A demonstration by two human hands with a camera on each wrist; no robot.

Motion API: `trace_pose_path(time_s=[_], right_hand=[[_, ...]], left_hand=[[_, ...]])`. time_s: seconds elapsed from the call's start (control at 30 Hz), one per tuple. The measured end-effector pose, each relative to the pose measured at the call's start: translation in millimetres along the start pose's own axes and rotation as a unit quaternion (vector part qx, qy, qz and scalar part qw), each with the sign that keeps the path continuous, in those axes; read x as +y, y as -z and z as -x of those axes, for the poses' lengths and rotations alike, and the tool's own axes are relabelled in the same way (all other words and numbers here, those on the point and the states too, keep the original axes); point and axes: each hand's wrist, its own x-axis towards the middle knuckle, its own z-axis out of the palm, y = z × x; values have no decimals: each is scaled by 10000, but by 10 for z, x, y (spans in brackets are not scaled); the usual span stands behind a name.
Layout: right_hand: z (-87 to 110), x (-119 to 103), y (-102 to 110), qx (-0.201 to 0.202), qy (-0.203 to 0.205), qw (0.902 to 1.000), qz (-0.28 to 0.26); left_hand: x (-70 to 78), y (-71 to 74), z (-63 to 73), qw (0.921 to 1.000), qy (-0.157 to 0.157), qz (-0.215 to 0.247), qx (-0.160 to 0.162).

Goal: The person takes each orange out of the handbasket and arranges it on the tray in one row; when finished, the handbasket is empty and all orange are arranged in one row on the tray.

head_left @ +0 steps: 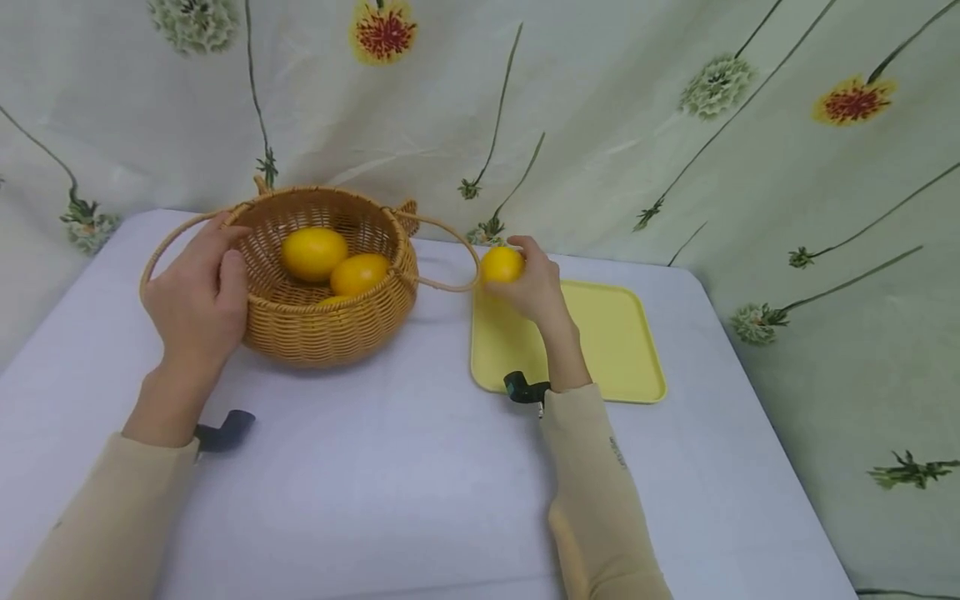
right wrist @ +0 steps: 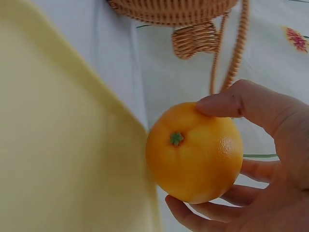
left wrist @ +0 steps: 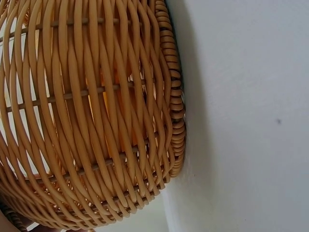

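Observation:
My left hand point(head_left: 198, 287) grips the left rim of a wicker basket point(head_left: 330, 333) at the back left of the table. Inside the basket lie several yellow-orange fruits point(head_left: 315, 254), one of them mostly hidden behind the near rim. An orange point(right wrist: 193, 152) with a small green stem mark is held between the thumb and fingers of my right hand point(head_left: 532, 283). That hand is over the left back part of a yellow tray point(head_left: 615, 342). In the left wrist view the woven basket wall point(left wrist: 96, 96) fills the left half, and only a sliver of the hand shows.
The basket's right loop handle point(head_left: 450, 289) sticks out toward the orange and the tray's back left corner. A white cloth point(head_left: 360, 500) covers the table. Behind it hangs a flower-printed curtain point(head_left: 600, 125).

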Motion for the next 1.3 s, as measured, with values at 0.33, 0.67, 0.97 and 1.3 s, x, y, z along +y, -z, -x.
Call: trace_pose_path(time_s=[0.33,0.67,0.97,1.3], right_hand=[[-12,47,-143,-86,-92,9999,0],[-23,25,-10,-407,-129,9989,170],[-10,33,123,-243,-246,9994,-11],[-17,115,9,-36,-372,9992,129]], left_hand=[[-22,9,9,9999,160,-31,-35],[-6,-15,16,9999,149,51,45],[-11,-29,11,9999,116,68,64],[-22,-12,11,10000,94,-5,-5]])
